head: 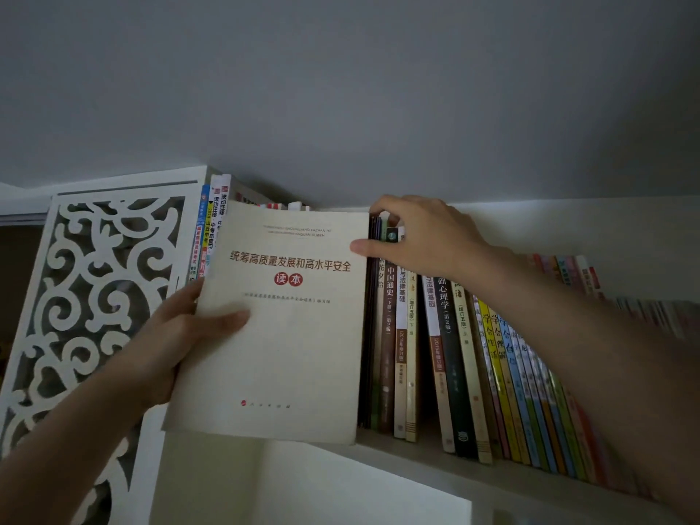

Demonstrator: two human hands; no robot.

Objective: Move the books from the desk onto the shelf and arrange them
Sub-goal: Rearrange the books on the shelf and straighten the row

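Nearest the camera, two bare forearms reach up toward a white shelf (416,454). On the left side the left hand (178,335) grips a cream book (284,335) by its left edge, thumb curled over the front cover and the other fingers hidden behind it. That book is held upright with its cover facing the camera, its bottom edge just at the shelf's front lip, in front of a gap in the row. Just beside it to the right, the right hand (420,236) reaches over the top of a row of upright books (435,354), its fingers curled down onto the tops of the dark spines and its thumb stretched left, touching the cream book's right edge. Further left stands a white carved panel (94,297), with more upright books (208,229) beside it. Behind everything rises a plain grey wall (341,89).
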